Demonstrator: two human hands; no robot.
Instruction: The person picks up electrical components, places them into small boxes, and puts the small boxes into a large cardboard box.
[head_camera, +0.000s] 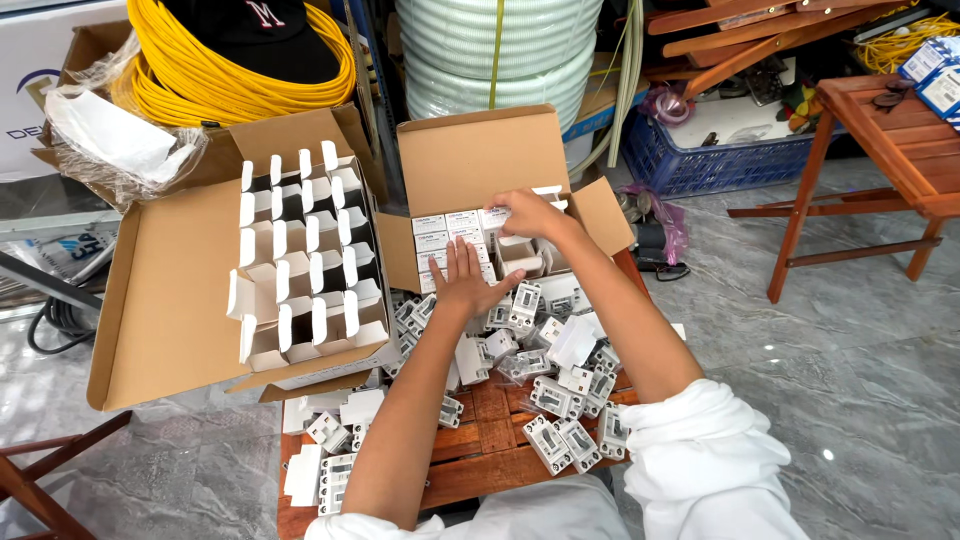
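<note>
My left hand (464, 277) lies flat with fingers spread on the closed small white boxes (440, 235) packed inside an open cardboard carton (480, 150). My right hand (530, 212) reaches into the same carton and pinches the top of one small white box (497, 216) in the back row. Several white circuit breakers (555, 395) and loose small boxes lie scattered on the low wooden table (485, 440) in front of me.
A larger cardboard carton (170, 300) on the left holds several open empty white boxes (305, 270). Yellow cable coils (200, 80), a white hose coil (480, 40), a blue crate (720, 160) and a wooden table (890, 140) stand behind and to the right.
</note>
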